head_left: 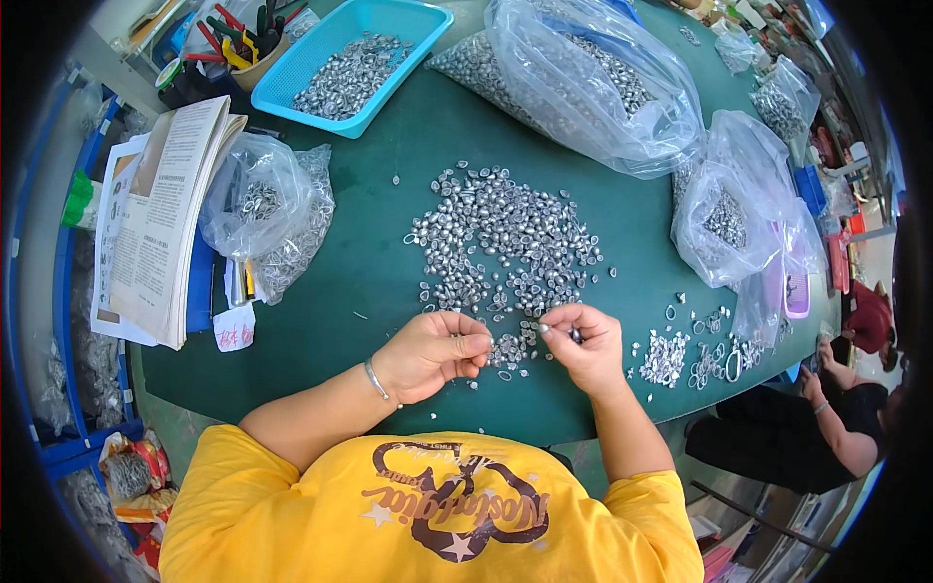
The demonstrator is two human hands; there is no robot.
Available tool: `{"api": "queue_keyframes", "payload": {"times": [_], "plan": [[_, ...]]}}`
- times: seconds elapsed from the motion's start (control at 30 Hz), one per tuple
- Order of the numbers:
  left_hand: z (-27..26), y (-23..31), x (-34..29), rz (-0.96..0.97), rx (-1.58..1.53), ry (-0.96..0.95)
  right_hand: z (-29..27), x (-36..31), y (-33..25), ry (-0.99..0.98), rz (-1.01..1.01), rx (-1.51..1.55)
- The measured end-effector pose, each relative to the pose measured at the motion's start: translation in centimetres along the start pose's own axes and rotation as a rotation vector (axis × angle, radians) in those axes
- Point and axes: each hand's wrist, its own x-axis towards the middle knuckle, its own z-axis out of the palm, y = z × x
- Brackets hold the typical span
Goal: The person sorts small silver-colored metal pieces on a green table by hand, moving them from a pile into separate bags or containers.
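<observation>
A loose pile of small silver oval metal pieces covers the middle of the green table. At its near edge, my left hand is closed, thumb pressed to the curled forefinger; whatever it may hold is hidden. Across a short gap, my right hand pinches a small silver metal piece between thumb and forefinger. A few more pieces show within its curled fingers. Between the two hands lies a small cluster of pieces on the table.
A blue basket of metal pieces stands far left. Clear bags of pieces lie at the back and right. Left are another bag and a propped-up paper stack. Sorted heaps sit right. Another person is beyond.
</observation>
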Motion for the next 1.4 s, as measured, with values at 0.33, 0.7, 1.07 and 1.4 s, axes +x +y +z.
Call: {"api": "queue_keyframes", "payload": {"times": [0.33, 0.7, 1.07, 1.4], "plan": [[0.3, -0.1, -0.1, -0.054, -0.158, -0.043, 1.4, -0.1, -1.0, 0.017, -0.256, -0.267], [0.5, 0.3, -0.5, -0.014, -0.177, -0.058, 1.9, -0.1, -1.4, -0.002, -0.325, -0.296], [1.5, 0.7, -0.6, 0.005, -0.101, -0.008, 2.1, -0.1, -1.5, -0.026, -0.319, -0.271], [2.8, 0.0, 0.8, 0.079, 0.308, 0.103, 2.8, -0.1, -1.6, -0.01, -0.329, -0.344]]}}
